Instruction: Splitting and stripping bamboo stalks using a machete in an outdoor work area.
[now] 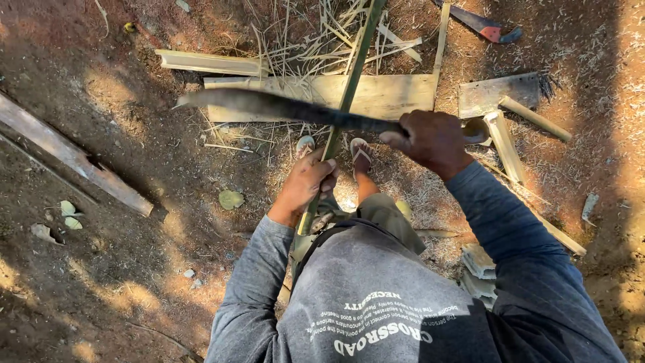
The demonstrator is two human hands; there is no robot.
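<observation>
My left hand (pixel 306 185) grips a long green bamboo strip (pixel 349 87) that runs from near my waist up and away over the ground. My right hand (pixel 430 138) is closed on the handle of a long dark machete (pixel 269 104). Its blade points left and crosses the bamboo strip just above my left hand. My feet in sandals (pixel 361 153) stand below the blade on the bare soil.
A flat wooden board (pixel 390 94) lies across the ground ahead, with dry bamboo slivers (pixel 302 47) scattered on it. Split bamboo pieces (pixel 504 144) lie at the right, a long plank (pixel 74 158) at the left, a saw (pixel 484 25) at the top right.
</observation>
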